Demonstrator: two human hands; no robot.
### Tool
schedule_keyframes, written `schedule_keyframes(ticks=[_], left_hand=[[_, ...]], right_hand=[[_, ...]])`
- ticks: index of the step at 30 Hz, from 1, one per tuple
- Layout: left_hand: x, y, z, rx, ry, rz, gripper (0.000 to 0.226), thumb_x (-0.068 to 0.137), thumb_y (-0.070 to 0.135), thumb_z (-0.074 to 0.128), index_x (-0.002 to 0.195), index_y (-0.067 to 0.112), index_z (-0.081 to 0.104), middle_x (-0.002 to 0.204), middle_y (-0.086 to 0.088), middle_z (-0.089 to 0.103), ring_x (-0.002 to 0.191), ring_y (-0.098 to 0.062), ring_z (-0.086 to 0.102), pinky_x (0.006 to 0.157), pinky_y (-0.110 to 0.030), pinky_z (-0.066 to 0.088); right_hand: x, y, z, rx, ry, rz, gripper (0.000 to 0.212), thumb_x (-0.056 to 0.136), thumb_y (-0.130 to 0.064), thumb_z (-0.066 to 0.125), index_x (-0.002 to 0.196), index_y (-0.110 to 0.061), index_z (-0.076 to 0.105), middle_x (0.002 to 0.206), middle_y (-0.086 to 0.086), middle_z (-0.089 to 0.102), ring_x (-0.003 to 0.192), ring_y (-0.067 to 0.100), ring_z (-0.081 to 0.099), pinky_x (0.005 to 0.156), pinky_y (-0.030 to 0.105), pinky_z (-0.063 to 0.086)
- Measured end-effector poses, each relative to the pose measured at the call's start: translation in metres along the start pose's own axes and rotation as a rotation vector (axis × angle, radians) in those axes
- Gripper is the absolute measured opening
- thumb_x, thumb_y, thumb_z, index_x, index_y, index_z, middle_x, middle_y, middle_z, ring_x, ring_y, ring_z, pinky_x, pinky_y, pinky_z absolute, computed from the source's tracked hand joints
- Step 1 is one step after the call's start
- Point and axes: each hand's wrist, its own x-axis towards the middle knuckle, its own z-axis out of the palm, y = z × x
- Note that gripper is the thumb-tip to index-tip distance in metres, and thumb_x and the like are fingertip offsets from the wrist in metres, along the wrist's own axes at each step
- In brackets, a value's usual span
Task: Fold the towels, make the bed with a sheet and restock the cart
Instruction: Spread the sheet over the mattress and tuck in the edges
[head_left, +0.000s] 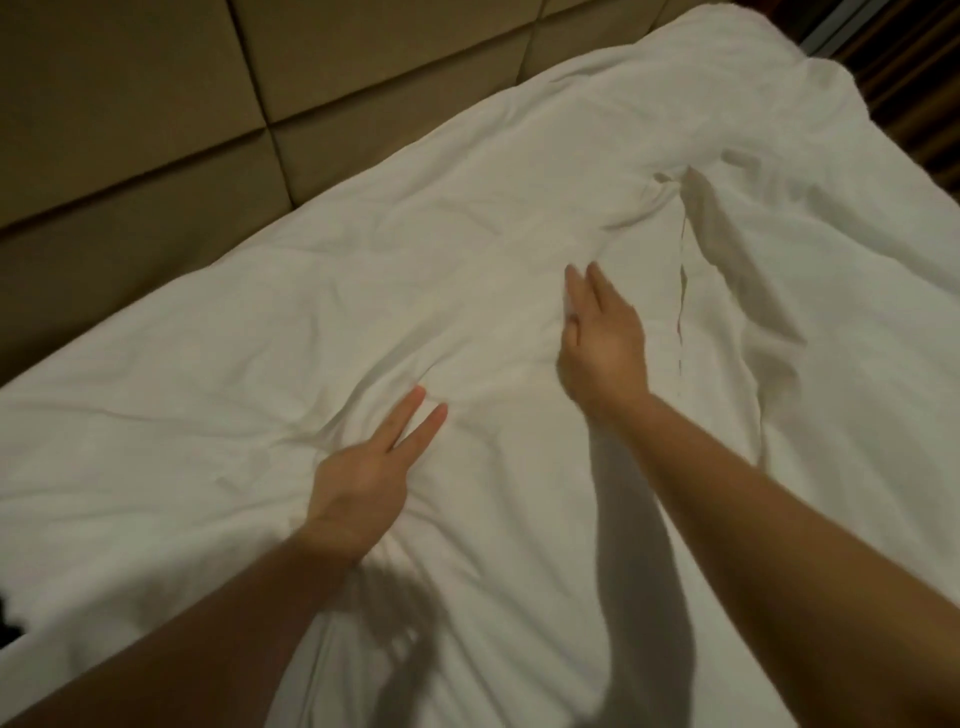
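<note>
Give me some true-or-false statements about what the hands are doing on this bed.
1. The left hand and the right hand are stretched out over the white sheet. True.
2. The right hand is clenched in a fist. False: its fingers are straight.
3. The sheet lies perfectly smooth. False: it is creased, with a raised fold beyond the right hand.
4. A padded beige wall panel stands beside the bed. True.
5. The left hand reaches farther across the bed than the right hand. False: the right hand is farther out.
</note>
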Motion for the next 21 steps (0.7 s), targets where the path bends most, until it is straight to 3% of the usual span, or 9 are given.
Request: schedule_keyframes(ticks=[2,4,5,7,9,12,15,18,21], left_hand=[[0.002,0.001,-0.006,0.002,0.013,0.001,0.073,0.069,0.004,0.028,0.134,0.035,0.039,0.14,0.005,0.046,0.037,-0.018,0.052,0.033,-0.015,0.027],[0.003,0.01,-0.021,-0.022,0.008,0.021,0.07,0.077,-0.003,0.03,0.139,0.029,0.041,0.144,0.001,0.046,0.062,-0.02,0.066,0.043,-0.021,0.043],[0.002,0.016,-0.029,-0.061,-0.013,-0.007,0.065,0.085,-0.005,0.035,0.141,0.028,0.042,0.147,0.002,0.042,0.087,-0.021,0.068,0.06,-0.028,0.052],[-0.006,0.024,-0.051,-0.181,-0.045,-0.19,0.041,0.097,0.016,0.047,0.136,0.027,0.049,0.139,0.003,0.05,0.117,-0.018,0.055,0.092,-0.032,0.046],[-0.029,0.031,-0.084,-0.301,0.034,-0.404,0.032,0.098,0.037,0.046,0.127,0.028,0.054,0.113,0.012,0.058,0.105,-0.014,0.058,0.087,-0.024,0.044],[-0.083,0.038,-0.134,-0.319,0.026,-0.388,0.04,0.1,0.015,0.04,0.138,0.025,0.045,0.117,0.004,0.05,0.098,-0.01,0.055,0.082,-0.011,0.037],[-0.125,0.033,-0.169,-0.331,0.04,-0.471,0.035,0.1,0.016,0.042,0.134,0.016,0.051,0.121,-0.009,0.057,0.107,-0.021,0.054,0.083,-0.012,0.03],[-0.16,0.027,-0.202,-0.504,0.064,-0.759,0.026,0.098,0.022,0.047,0.119,0.014,0.061,0.116,-0.008,0.063,0.106,-0.022,0.056,0.081,-0.022,0.037],[-0.203,0.026,-0.227,-0.708,0.083,-0.986,0.014,0.096,0.021,0.051,0.095,0.015,0.063,0.104,-0.008,0.064,0.097,-0.023,0.057,0.075,-0.025,0.038]], right_hand=[[-0.045,-0.029,0.013,-0.045,-0.086,0.022,0.053,0.096,-0.018,0.029,0.149,-0.017,0.029,0.156,0.011,0.024,0.143,0.03,0.023,0.115,0.043,0.017],[-0.093,-0.059,0.019,-0.037,-0.148,0.036,0.05,0.1,-0.024,0.027,0.15,-0.021,0.025,0.158,0.004,0.019,0.146,0.024,0.015,0.116,0.044,0.011],[-0.115,-0.074,0.019,-0.01,-0.173,0.042,0.05,0.101,-0.026,0.027,0.151,-0.022,0.023,0.159,0.002,0.017,0.147,0.021,0.012,0.116,0.043,0.008],[-0.153,-0.1,0.019,0.078,-0.231,0.1,0.052,0.102,-0.029,0.03,0.152,-0.022,0.017,0.16,-0.002,0.011,0.147,0.017,0.004,0.117,0.039,0.002],[-0.183,-0.121,0.016,0.153,-0.29,0.152,0.054,0.101,-0.029,0.032,0.152,-0.021,0.016,0.16,-0.003,0.01,0.147,0.016,0.002,0.117,0.037,0.001],[-0.221,-0.15,0.015,0.27,-0.352,0.139,0.055,0.1,-0.028,0.036,0.151,-0.018,0.02,0.159,0.0,0.018,0.147,0.017,0.01,0.119,0.036,0.007],[-0.251,-0.184,0.009,0.372,-0.37,0.171,0.055,0.097,-0.033,0.039,0.148,-0.014,0.03,0.151,0.005,0.035,0.14,0.025,0.029,0.117,0.039,0.02],[-0.291,-0.227,-0.008,0.496,-0.299,0.173,0.066,0.088,-0.046,0.033,0.141,-0.008,0.042,0.141,0.012,0.048,0.13,0.029,0.044,0.112,0.039,0.029],[-0.34,-0.275,-0.02,0.608,-0.285,0.131,0.066,0.086,-0.047,0.034,0.135,-0.006,0.049,0.135,0.01,0.054,0.123,0.025,0.049,0.107,0.029,0.03]])
